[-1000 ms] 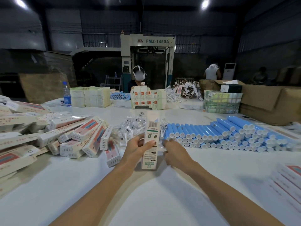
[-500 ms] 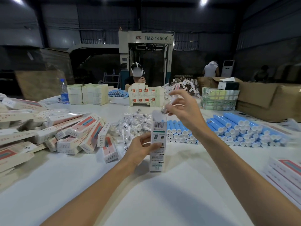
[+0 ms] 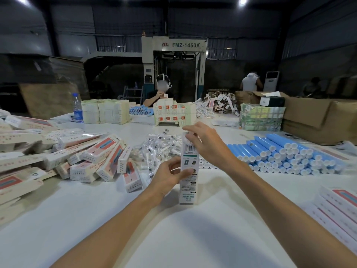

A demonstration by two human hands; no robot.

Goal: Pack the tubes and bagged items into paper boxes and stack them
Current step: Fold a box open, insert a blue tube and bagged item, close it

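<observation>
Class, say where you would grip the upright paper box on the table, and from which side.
Mid-height, across its narrow walls, from the left, as the left hand does: the paper box stands tall and slim, and the right hand works at its top.

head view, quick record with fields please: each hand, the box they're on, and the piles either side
left hand: grips the paper box at mid-height
right hand: fingers curled at the box's top end; what they pinch cannot be told
paper box: upright, lower end on the white table
bagged items: clear heap just behind the box
blue tubes: stacked in rows to the right, white caps toward the camera
boxes pile: loose heap to the left
</observation>
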